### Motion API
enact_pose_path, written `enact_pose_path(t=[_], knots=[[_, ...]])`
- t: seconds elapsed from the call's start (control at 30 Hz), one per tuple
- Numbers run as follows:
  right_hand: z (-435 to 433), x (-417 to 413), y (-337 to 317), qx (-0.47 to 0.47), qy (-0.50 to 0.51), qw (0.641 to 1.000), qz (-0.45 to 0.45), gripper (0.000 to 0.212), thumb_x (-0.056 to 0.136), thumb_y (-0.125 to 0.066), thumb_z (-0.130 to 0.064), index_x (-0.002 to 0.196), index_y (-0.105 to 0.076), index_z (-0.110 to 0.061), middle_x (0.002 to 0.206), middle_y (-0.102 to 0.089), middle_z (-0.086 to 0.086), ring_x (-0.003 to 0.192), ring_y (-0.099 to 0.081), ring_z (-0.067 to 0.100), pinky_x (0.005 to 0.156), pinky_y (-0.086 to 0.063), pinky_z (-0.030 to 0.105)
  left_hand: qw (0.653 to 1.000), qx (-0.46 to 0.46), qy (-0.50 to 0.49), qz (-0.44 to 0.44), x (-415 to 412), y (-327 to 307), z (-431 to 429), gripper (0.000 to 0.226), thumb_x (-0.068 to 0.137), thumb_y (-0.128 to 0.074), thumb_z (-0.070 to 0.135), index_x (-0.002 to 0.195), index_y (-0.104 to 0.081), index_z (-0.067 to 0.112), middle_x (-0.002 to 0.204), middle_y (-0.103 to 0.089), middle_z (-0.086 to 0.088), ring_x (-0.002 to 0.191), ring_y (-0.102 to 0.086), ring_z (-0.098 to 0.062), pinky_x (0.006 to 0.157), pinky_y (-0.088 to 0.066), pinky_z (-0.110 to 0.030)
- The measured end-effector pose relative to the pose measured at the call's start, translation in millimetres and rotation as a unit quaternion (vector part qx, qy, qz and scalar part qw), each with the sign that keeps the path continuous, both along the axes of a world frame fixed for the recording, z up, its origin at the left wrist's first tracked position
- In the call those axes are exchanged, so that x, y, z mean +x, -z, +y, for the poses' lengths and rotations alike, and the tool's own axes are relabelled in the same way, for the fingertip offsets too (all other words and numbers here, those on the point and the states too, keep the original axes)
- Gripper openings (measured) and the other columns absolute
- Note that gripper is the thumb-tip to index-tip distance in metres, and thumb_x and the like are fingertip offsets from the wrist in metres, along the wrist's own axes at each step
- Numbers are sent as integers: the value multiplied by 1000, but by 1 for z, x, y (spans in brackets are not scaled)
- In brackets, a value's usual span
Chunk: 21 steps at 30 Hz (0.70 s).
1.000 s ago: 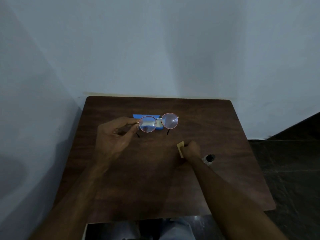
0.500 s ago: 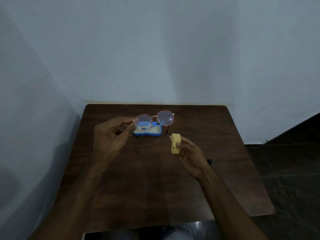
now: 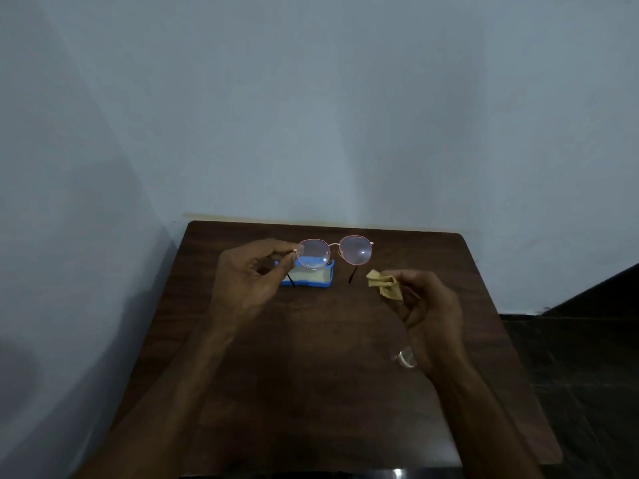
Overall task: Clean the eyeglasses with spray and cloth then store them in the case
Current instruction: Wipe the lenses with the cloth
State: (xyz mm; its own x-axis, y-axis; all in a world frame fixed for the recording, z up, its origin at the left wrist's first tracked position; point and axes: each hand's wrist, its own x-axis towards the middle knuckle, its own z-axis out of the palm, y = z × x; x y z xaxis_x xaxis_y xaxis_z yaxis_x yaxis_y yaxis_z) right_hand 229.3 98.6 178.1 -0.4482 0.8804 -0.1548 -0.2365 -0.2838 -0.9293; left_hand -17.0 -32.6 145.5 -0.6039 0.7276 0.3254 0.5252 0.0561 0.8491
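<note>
Left hand (image 3: 247, 288) pinches eyeglasses (image 3: 334, 252) by left rim, raised over blue case (image 3: 307, 276) (open) on far side of table (image 3: 311, 392). Right hand (image 3: 430, 312) grips crumpled cloth (image 3: 385, 286) just right of glasses.

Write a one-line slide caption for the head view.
Left hand holds eyeglasses above a blue case; right hand pinches a yellow cloth.

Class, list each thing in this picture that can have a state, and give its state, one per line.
eyeglasses: unfolded, held up off the table by one corner.
cloth: crumpled, pinched in fingers, not touching the lenses.
case: open, resting on the table.
left hand: gripping the eyeglasses.
right hand: gripping the cloth.
small clear object: on the table, partly hidden by the wrist; state unclear.
</note>
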Motion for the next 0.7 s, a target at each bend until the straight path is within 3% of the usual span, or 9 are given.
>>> enact_pose_path(t=[0.07, 0.13, 0.27, 0.37, 0.5, 0.6, 0.7], knots=[[-9, -7, -25, 119, -12, 993, -22, 20, 82, -72, -20, 96, -78, -7, 103, -76, 18, 101, -73, 31, 86, -61, 41, 999, 30, 3, 34, 7, -12, -2, 23, 100, -76, 40, 114, -82, 23, 104, -82, 9, 97, -79, -14, 81, -66, -46], [-18, -18, -49, 263, -5, 963, -58, 15, 86, -76, -14, 100, -74, -11, 106, -75, 12, 104, -73, 29, 90, -60, 43, 994, 66, 15, 89, 14, -22, -2, 20, 97, -78, 22, 114, -82, 11, 106, -82, 3, 98, -79, -11, 77, -67, -43], [-31, -50, -75, 509, 43, 845, -158, 12, 89, -78, -9, 96, -69, -15, 101, -63, -2, 94, -64, 13, 75, -52, 18, 988, 105, 24, 111, 26, -32, 3, 15, 94, -80, 5, 109, -82, 8, 101, -76, 16, 91, -74, 3, 70, -64, -31], [-41, -64, -75, 579, 38, 787, -212, 8, 90, -77, -8, 94, -71, -11, 102, -63, -2, 90, -61, 7, 73, -51, 20, 985, 122, 23, 124, 28, -33, 6, 12, 94, -80, 3, 105, -83, 5, 98, -78, 8, 88, -73, 3, 70, -60, -21], [-43, -62, -71, 652, 49, 702, -281, 2, 90, -73, -8, 91, -72, -9, 97, -69, 5, 86, -59, 21, 71, -50, 34, 979, 133, 27, 154, 23, -38, 6, 12, 94, -80, 5, 106, -82, 6, 100, -75, 11, 92, -69, 9, 76, -55, -12], [-40, -61, -75, 647, 44, 698, -302, 8, 87, -77, -4, 92, -71, -8, 96, -70, 7, 83, -61, 24, 68, -51, 36, 977, 133, 28, 164, 21, -38, 7, 12, 95, -81, 6, 106, -82, 6, 100, -75, 11, 91, -70, 7, 74, -58, -16], [-47, -61, -79, 645, -8, 694, -319, 22, 86, -78, -5, 107, -73, -10, 106, -71, 6, 91, -62, 22, 69, -54, 35, 977, 133, 13, 166, 20, -36, 9, 13, 95, -79, 8, 107, -82, 3, 98, -79, 2, 87, -73, -3, 73, -62, -24]])
